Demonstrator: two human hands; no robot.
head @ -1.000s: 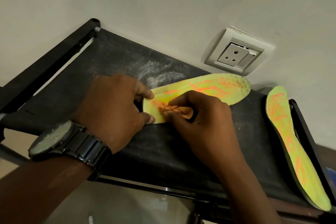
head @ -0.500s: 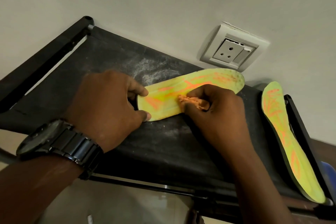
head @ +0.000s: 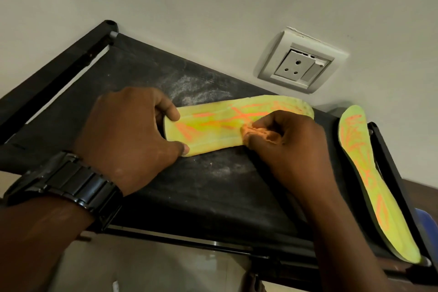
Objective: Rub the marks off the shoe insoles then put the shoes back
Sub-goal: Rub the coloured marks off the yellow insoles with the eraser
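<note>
Yellow-green foam insole (head: 213, 135) with the orange marks: status? (A)

Flat on the black fabric shelf (head: 189, 192), broad end to the right, near the wall and under the white wall socket (head: 296, 64). Left hand (head: 132, 140), black metal wristwatch (head: 66, 185) on the wrist, pinches the narrow end between thumb and curled forefinger. Right hand (head: 291, 147) has its fingers bunched tight round a small orange-stained crumpled wad (head: 260, 134), pressed on the insole about mid-length. Cloth or tissue, cannot tell. (B)

Delta over the last second? (A)

The wad has travelled from just beside the left fingers out to the middle. The left grip is unchanged. The narrow-end patch is uncovered now, and orange streaks still show plainly there. (B)

So one pass doesn't clear it. (A)

My read too. The wad is orange, so some colour is coming off, but that zone likely needs more passes. The broad half past the right hand is still marked as well. Second yellow-green insole (head: 369, 185) lies along the right edge of the shelf, well apart, covered in orange lines and not in either hand. No shoes in view. Judgement: early in the rubbing stage on insole one, a long way from putting anything back. (B)
</note>
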